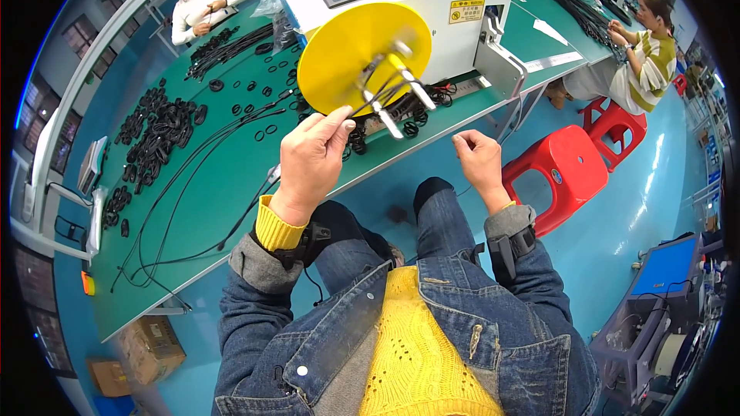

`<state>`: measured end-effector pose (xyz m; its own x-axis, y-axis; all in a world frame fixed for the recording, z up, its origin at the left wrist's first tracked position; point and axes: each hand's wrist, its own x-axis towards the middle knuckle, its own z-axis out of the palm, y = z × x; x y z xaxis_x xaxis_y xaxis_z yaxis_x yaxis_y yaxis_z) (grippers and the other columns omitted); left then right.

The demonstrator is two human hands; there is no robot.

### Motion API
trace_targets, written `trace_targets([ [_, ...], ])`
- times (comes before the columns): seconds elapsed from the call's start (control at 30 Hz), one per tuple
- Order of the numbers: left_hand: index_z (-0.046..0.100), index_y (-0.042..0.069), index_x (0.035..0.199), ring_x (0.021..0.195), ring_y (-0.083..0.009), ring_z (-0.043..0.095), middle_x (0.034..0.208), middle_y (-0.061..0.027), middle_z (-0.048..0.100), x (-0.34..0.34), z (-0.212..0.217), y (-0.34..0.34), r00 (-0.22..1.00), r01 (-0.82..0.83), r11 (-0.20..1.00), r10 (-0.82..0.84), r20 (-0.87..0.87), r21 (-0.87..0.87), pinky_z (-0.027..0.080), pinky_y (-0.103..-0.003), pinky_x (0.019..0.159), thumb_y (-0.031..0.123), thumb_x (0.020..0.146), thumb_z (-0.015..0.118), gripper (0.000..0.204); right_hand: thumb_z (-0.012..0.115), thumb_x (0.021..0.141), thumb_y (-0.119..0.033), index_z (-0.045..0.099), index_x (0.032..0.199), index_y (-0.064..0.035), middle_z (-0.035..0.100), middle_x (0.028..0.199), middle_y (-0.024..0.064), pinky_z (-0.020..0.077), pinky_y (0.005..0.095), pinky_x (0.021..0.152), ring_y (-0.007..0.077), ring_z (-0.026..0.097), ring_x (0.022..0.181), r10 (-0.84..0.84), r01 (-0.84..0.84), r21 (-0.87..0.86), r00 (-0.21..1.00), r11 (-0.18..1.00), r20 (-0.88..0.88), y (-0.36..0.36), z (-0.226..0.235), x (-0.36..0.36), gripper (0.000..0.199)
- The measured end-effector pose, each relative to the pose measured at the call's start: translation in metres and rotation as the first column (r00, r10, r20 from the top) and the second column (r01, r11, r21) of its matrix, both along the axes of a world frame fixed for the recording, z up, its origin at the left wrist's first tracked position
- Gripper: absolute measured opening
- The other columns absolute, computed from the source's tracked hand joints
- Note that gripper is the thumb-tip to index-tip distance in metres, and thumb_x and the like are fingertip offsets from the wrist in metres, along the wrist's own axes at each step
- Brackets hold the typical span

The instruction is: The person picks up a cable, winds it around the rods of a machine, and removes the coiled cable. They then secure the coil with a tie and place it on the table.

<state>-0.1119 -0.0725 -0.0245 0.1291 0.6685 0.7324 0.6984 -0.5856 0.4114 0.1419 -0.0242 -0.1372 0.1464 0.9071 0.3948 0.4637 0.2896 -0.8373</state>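
Observation:
My left hand (312,158) is raised in front of the winding machine (401,23), pinching a thin black cable (368,103) between thumb and fingers. From there the cable runs to the metal prongs (389,115) on the machine's yellow disc (331,58). Disc and prongs are partly smeared, as if turning. Off the table's front edge, to the right of the prongs, my right hand (479,160) is held with its fingers curled closed, and nothing shows in it. Small black cable coils (412,125) lie under the prongs.
A green table (223,127) carries a heap of black coiled cables (158,135) and long loose cables (173,185). Red stools (566,169) stand at right. One person (206,4) sits across the table, another (647,54) at far right. Cardboard boxes (150,347) rest on the floor.

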Motion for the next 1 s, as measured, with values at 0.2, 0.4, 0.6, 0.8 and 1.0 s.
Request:
trace_targets([
  [0.2, 0.064, 0.002, 0.096, 0.054, -0.0249, 0.053, 0.065, -0.0119, 0.055, 0.011, -0.010, 0.001, 0.996, 0.018, 1.000, -0.017, 0.082, -0.016, 0.042, -0.032, 0.050, 0.009, 0.081, 0.062, 0.016, 0.061, 0.082, -0.015, 0.064, 0.078, 0.0007, 0.057, 0.057, 0.0025, 0.0426, 0.0227, 0.050, 0.0067, 0.053, 0.052, 0.054, -0.054, -0.073, 0.999, 0.996, -0.001, -0.003, -0.004, -0.001, 0.017],
  [0.4, 0.062, 0.001, 0.097, 0.057, -0.0259, 0.054, 0.067, -0.0118, 0.053, 0.031, -0.013, 0.010, 1.000, 0.022, 0.999, -0.022, -0.016, 0.030, 0.043, -0.033, 0.051, 0.008, 0.082, 0.060, 0.017, 0.061, 0.082, -0.015, 0.064, 0.079, 0.0012, 0.057, 0.058, 0.0024, 0.0426, 0.0225, 0.050, 0.0065, 0.053, 0.053, 0.079, -0.079, -0.073, 0.997, 0.994, -0.011, 0.003, -0.005, 0.001, 0.017],
  [0.6, 0.060, 0.000, 0.098, 0.060, -0.0276, 0.056, 0.070, -0.0111, 0.053, 0.067, -0.003, 0.018, 0.954, -0.097, 0.981, 0.139, -0.266, 0.165, 0.047, -0.034, 0.052, 0.012, 0.081, 0.061, 0.021, 0.062, 0.083, -0.014, 0.063, 0.078, 0.0015, 0.057, 0.058, 0.0020, 0.0425, 0.0220, 0.051, 0.0068, 0.053, 0.054, 0.127, -0.128, -0.014, 0.989, 0.992, -0.070, 0.017, 0.013, 0.010, 0.016],
  [0.8, 0.058, -0.003, 0.101, 0.062, -0.0276, 0.057, 0.078, -0.0114, 0.053, 0.096, 0.022, 0.012, 0.920, -0.200, 0.978, 0.206, -0.332, 0.053, 0.048, -0.035, 0.055, 0.016, 0.082, 0.060, 0.027, 0.069, 0.077, -0.013, 0.062, 0.085, 0.0011, 0.058, 0.065, 0.0030, 0.0442, 0.0218, 0.053, 0.0079, 0.053, 0.056, 0.288, -0.271, 0.140, 0.950, 0.952, -0.121, 0.017, 0.061, 0.005, 0.018],
  [1.0, 0.039, -0.010, 0.123, 0.095, -0.0373, 0.053, 0.110, -0.0241, 0.047, 0.103, 0.019, 0.029, 0.962, -0.192, 0.969, 0.154, -0.226, -0.157, 0.046, -0.040, 0.082, 0.018, 0.087, 0.053, 0.048, 0.079, 0.064, -0.015, 0.049, 0.117, -0.0008, 0.058, 0.102, 0.0120, 0.0507, 0.0264, 0.064, 0.0150, 0.058, 0.078, 0.313, -0.298, 0.272, 0.950, 0.915, -0.013, 0.046, 0.071, 0.007, 0.063],
])
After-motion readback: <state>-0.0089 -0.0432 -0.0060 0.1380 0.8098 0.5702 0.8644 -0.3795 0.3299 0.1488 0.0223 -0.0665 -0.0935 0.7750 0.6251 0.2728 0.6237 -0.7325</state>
